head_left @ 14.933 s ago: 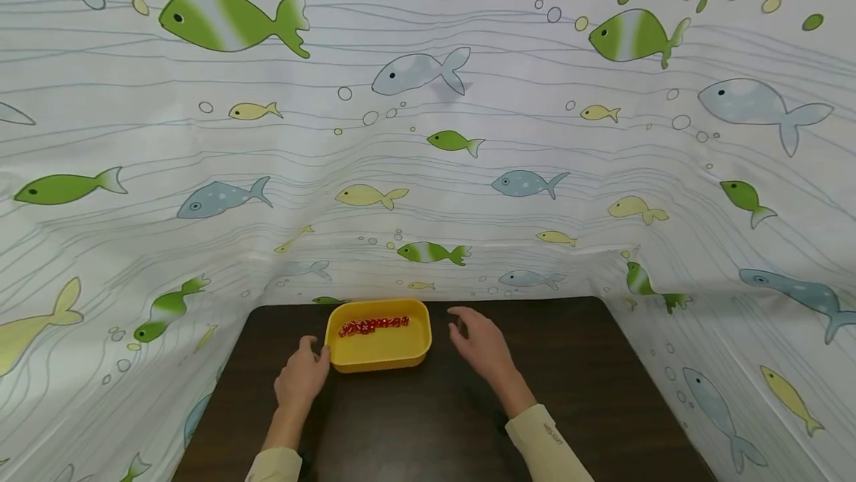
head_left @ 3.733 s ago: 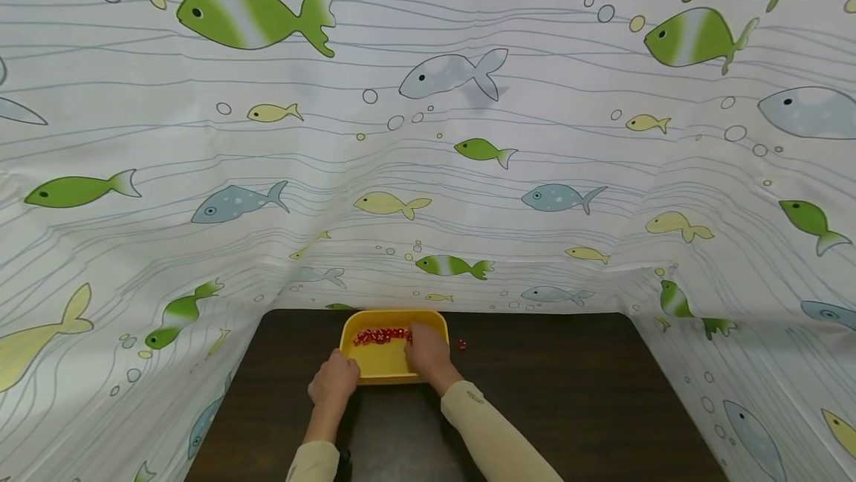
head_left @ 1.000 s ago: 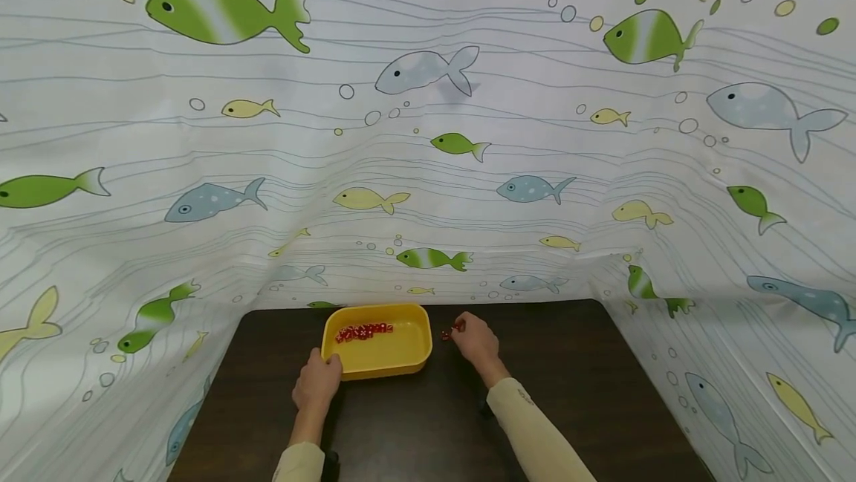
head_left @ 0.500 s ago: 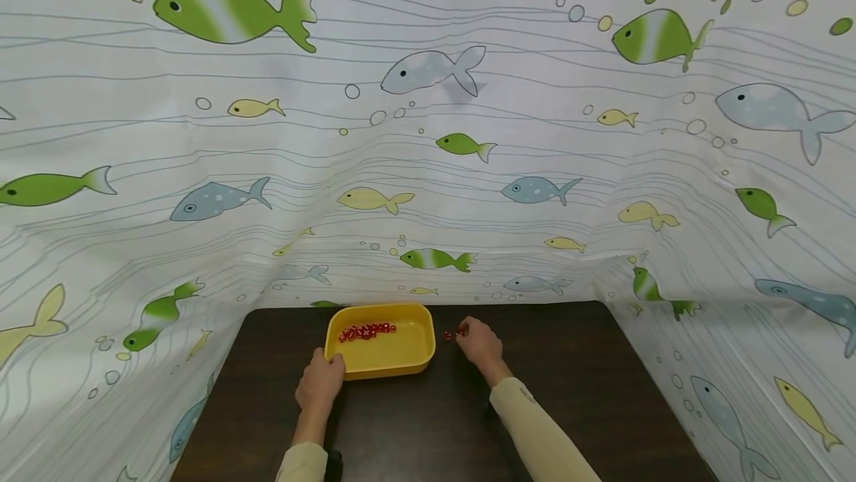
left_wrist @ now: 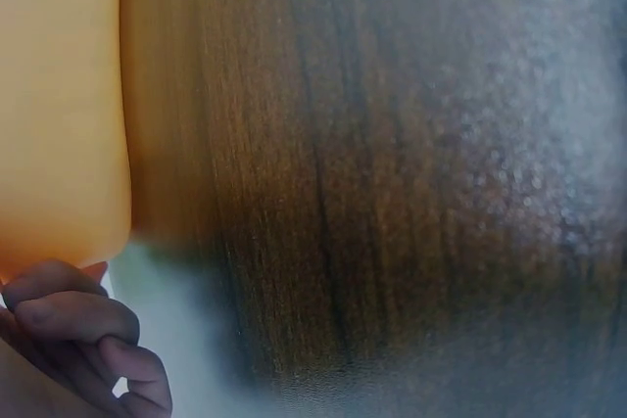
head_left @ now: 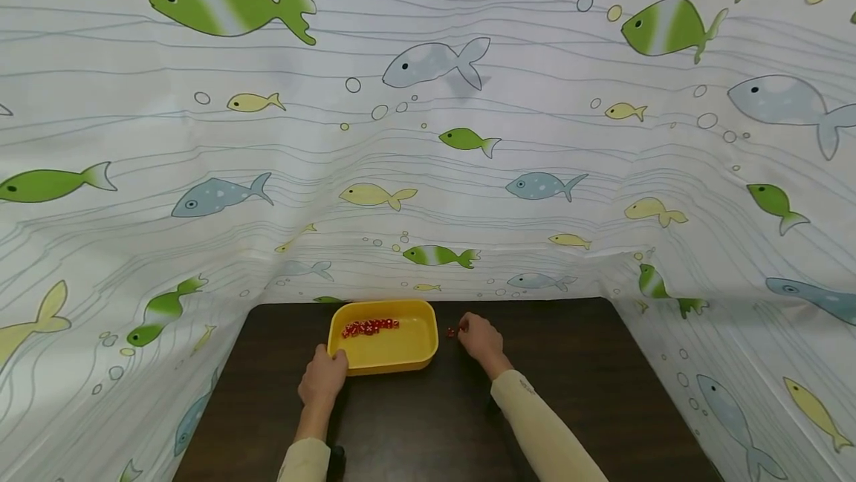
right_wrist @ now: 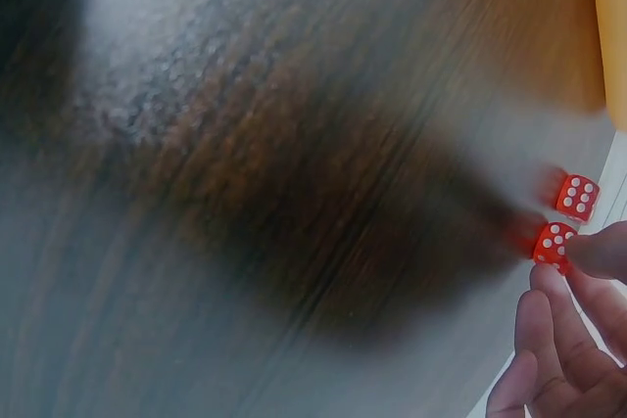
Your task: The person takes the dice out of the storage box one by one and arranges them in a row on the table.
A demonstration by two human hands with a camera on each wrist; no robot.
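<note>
A yellow plastic tray (head_left: 401, 360) stands near the back of the dark table, with a cluster of red dice (head_left: 370, 327) along its far side. My left hand (head_left: 322, 378) grips the tray's near left corner; in the left wrist view its curled fingers (left_wrist: 78, 315) sit at the tray's wall (left_wrist: 64, 105). Right of the tray, my right hand (head_left: 480, 337) pinches a red die (right_wrist: 554, 242) between thumb and fingertips, close over the tabletop. Just beside it lies another red die (right_wrist: 577, 198), six white dots facing the camera.
The dark wood-grain table (head_left: 428, 422) reaches back to a white cloth (head_left: 455, 222) printed with fish, which hangs behind and on both sides. The tray's right wall (right_wrist: 615, 36) shows close to the two dice in the right wrist view.
Both hands were off the tray at first. The left hand has taken its corner; the right reached inside, then moved right to the table. Two dice are now outside the tray, its row shorter.
</note>
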